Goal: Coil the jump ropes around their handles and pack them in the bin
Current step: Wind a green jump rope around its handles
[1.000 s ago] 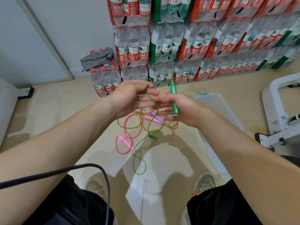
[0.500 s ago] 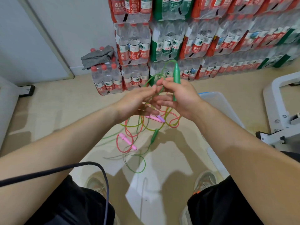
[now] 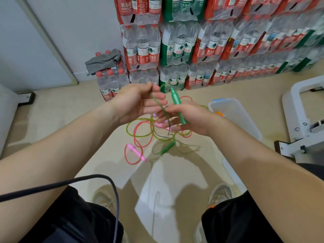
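Stacked bottle packs (image 3: 192, 41) back the beige floor (image 3: 61, 116); bin (image 3: 249, 123) at right. Our left hand (image 3: 135, 104) pinches the green rope (image 3: 157, 104); our right hand (image 3: 192, 118) curls its fingers (image 3: 163, 119) around the green handle (image 3: 177, 102). Below them, other ropes (image 3: 140, 132) lie tangled on the floor.

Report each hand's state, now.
Left hand: pinches the green rope between thumb and fingers.
Right hand: grips the green handle.
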Demonstrator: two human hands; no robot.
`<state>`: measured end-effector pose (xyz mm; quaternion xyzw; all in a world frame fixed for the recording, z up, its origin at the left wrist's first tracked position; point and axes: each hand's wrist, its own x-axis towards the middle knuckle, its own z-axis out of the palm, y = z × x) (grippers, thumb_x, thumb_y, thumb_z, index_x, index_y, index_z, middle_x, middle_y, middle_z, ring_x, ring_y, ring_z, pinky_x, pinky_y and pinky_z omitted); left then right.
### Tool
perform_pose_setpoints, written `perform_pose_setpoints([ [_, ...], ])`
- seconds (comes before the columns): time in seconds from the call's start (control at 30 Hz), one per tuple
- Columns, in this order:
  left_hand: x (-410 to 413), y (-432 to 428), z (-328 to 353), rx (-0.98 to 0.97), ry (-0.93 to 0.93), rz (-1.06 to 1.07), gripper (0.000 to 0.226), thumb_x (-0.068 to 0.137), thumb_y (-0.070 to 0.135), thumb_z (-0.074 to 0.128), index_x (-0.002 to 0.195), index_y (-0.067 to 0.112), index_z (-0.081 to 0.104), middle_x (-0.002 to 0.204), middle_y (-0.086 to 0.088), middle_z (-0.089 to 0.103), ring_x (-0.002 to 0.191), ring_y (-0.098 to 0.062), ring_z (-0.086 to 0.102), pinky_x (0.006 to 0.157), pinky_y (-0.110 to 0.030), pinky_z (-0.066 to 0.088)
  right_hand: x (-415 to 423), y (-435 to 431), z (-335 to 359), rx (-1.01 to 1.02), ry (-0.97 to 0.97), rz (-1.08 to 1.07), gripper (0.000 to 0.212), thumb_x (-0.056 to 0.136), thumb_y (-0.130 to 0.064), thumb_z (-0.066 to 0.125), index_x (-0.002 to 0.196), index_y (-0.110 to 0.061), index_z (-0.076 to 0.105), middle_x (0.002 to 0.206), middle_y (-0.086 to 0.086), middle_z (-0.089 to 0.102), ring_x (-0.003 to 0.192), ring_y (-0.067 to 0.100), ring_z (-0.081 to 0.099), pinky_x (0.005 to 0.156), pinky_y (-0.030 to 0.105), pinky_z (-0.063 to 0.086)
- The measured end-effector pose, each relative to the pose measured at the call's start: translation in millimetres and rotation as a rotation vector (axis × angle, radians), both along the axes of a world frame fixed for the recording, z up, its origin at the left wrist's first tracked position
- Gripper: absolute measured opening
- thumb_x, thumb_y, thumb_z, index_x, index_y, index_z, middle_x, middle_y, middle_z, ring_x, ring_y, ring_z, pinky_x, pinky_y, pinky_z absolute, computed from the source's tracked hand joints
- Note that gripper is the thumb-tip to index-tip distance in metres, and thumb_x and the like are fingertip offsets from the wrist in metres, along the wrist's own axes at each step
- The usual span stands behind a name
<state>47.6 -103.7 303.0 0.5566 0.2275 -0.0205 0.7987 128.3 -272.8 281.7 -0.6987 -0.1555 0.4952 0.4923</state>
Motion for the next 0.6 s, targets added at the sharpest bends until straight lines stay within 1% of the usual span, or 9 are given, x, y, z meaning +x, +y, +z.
perform_pose_setpoints([
  [0.03,2.1,3.1,1.3,-0.026,-0.010,0.062,0.029,0.109,0.026,0.035,0.097,0.012,0.058,0.081,-0.002,0.075,0.079,-0.018,0.076,0.065,-0.026,0.062,-2.8,0.4,0.0,0.001,-0.035,0.047,0.026,0.103,-0.031,0.050,0.102,-0.017,0.072,0.103,0.003,0.077,0.093,0.019,0.068,0.074,0.028,0.047],
  [0.1,5.1,9.2,1.4,-0.067,-0.032,0.187,0.030,0.109,0.028,0.035,0.097,0.012,0.057,0.080,-0.003,0.074,0.077,-0.017,0.076,0.060,-0.024,0.060,-4.7,-0.1,1.9,0.045,-0.081,0.046,0.028,0.105,-0.031,0.050,0.093,-0.015,0.070,0.096,0.005,0.075,0.089,0.020,0.069,0.073,0.029,0.049],
  [0.17,6.4,13.3,0.1,-0.072,-0.023,0.260,0.034,0.109,0.033,0.037,0.098,0.009,0.058,0.087,-0.007,0.073,0.078,-0.018,0.075,0.062,-0.025,0.060,-3.6,-1.0,4.6,0.114,-0.112,-0.038,0.025,0.105,-0.024,0.051,0.089,-0.013,0.067,0.088,0.007,0.070,0.080,0.022,0.070,0.067,0.029,0.054],
  [0.2,6.7,13.8,-1.4,-0.052,-0.001,0.251,0.039,0.108,0.038,0.037,0.101,0.007,0.058,0.093,-0.010,0.072,0.081,-0.020,0.075,0.065,-0.027,0.060,-2.4,-1.3,6.1,0.149,-0.111,-0.094,0.023,0.104,-0.020,0.052,0.089,-0.011,0.066,0.086,0.007,0.069,0.076,0.022,0.070,0.063,0.028,0.057],
  [0.3,3.2,5.8,-6.2,0.079,0.091,0.024,0.053,0.103,0.055,0.036,0.108,0.009,0.063,0.102,-0.009,0.073,0.096,-0.023,0.071,0.083,-0.037,0.058,-0.2,0.7,10.9,0.261,-0.025,-0.247,0.020,0.105,-0.017,0.052,0.093,-0.007,0.065,0.084,0.008,0.067,0.072,0.023,0.073,0.057,0.027,0.058],
  [0.37,-0.9,-5.6,-11.1,0.203,0.090,-0.151,0.048,0.101,0.056,0.041,0.107,0.016,0.068,0.100,-0.006,0.073,0.096,-0.019,0.069,0.092,-0.040,0.050,0.2,3.6,14.9,0.319,0.032,-0.320,0.021,0.105,-0.017,0.051,0.093,-0.007,0.064,0.083,0.008,0.067,0.072,0.024,0.075,0.059,0.028,0.059],
  [0.47,-6.1,-19.7,-20.7,0.386,0.013,-0.273,0.033,0.100,0.042,0.053,0.116,0.017,0.067,0.115,-0.013,0.070,0.099,-0.022,0.068,0.094,-0.038,0.051,2.9,7.9,17.9,0.401,0.079,-0.441,0.023,0.105,-0.017,0.049,0.090,-0.007,0.063,0.081,0.007,0.067,0.070,0.022,0.074,0.063,0.032,0.062],
  [0.53,-8.9,-22.7,-25.3,0.467,0.010,-0.314,0.039,0.101,0.041,0.054,0.115,0.008,0.068,0.113,-0.012,0.072,0.099,-0.023,0.071,0.089,-0.034,0.053,6.8,8.2,18.5,0.442,0.091,-0.480,0.023,0.106,-0.017,0.048,0.092,-0.006,0.062,0.081,0.007,0.067,0.076,0.025,0.074,0.070,0.037,0.063],
  [0.6,-11.5,-20.6,-28.0,0.581,0.018,-0.363,0.040,0.101,0.039,0.054,0.104,0.002,0.071,0.103,-0.012,0.074,0.093,-0.019,0.071,0.081,-0.024,0.052,9.4,6.9,19.1,0.462,0.089,-0.513,0.022,0.106,-0.017,0.048,0.094,-0.005,0.062,0.083,0.009,0.067,0.081,0.027,0.075,0.068,0.034,0.063],
])
